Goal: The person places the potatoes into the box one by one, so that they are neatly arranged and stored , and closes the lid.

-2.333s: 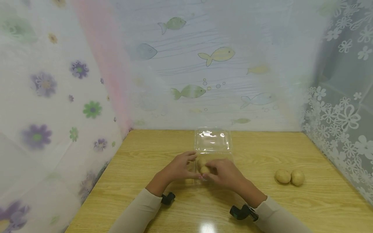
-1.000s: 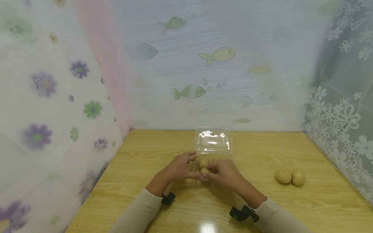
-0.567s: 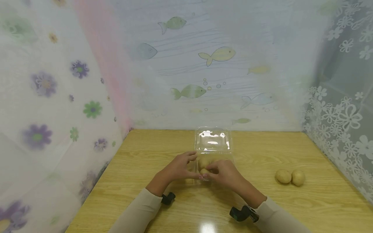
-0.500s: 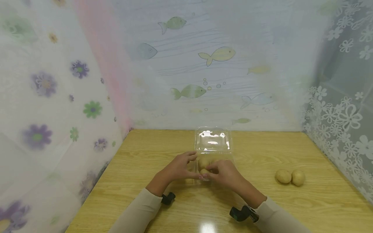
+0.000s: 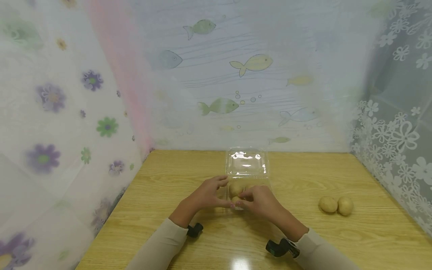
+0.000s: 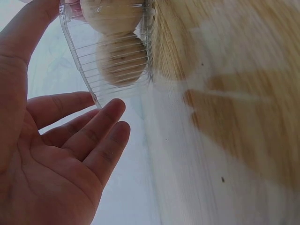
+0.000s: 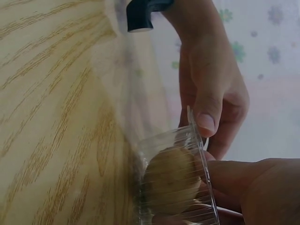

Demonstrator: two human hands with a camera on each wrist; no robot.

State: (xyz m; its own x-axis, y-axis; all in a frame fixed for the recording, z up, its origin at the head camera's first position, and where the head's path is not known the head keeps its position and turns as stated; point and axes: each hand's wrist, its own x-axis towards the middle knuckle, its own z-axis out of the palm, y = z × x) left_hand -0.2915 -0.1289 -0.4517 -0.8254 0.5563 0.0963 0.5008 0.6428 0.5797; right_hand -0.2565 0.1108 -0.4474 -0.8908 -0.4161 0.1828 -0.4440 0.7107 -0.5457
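The left hand is touching the side of the clear box with loose fingers. The right hand is pinching the front potato inside the box. The lid is standing open near the back edge of the table. Two more potatoes are sitting far right, with table stretching between.

No text, label, brand, number or sign can be read in the three views. The clear plastic clamshell container near the table's far edge and the potatoes toward its right edge bear no legible print. The fish-print curtain behind that far edge shows pictures without readable lettering.
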